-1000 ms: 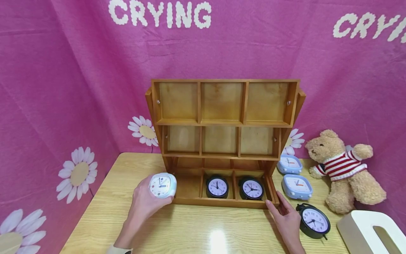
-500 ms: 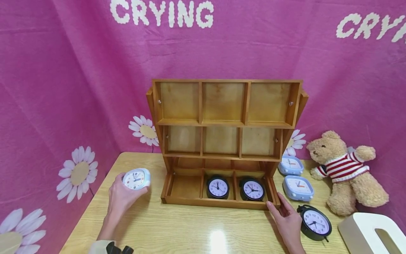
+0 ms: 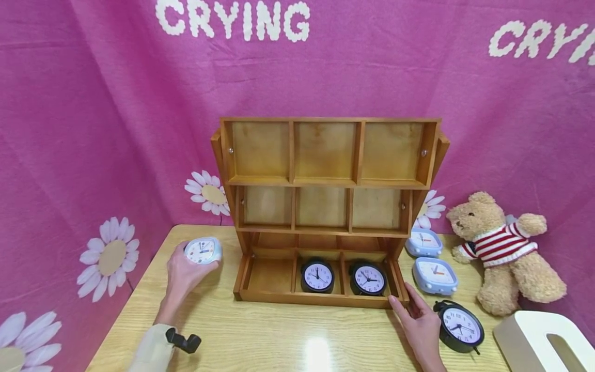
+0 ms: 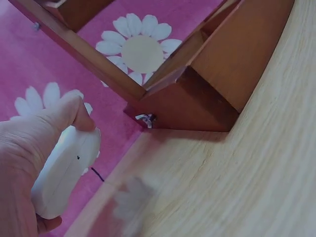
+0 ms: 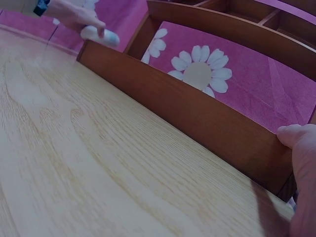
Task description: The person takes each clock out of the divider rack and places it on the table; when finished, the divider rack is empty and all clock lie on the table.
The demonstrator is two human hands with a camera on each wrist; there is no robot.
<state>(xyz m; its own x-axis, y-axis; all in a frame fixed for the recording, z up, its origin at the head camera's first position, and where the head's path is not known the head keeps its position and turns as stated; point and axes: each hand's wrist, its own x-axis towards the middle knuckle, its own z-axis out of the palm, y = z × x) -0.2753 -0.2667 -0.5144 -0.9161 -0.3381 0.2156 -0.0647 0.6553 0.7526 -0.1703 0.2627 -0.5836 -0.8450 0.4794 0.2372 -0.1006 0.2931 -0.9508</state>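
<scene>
A pale blue rounded alarm clock with a white face is held in my left hand, left of the wooden shelf and apart from it. In the left wrist view, thumb and fingers grip the clock's white casing by its edges, above the table. My right hand grips the shelf's front right corner, thumb on the front board; its fingers are mostly hidden in the right wrist view. Two black round clocks, one in the middle and one in the right, occupy bottom-row compartments.
Right of the shelf lie two blue clocks, one behind and one nearer, plus a black twin-bell clock. Beyond them are a teddy bear and a white box with a slot. A pink curtain hangs behind.
My left hand has carried the pale blue clock leftward, away from the shelf's bottom left compartment, then slightly back and right. The right hand keeps its place on the shelf corner.
</scene>
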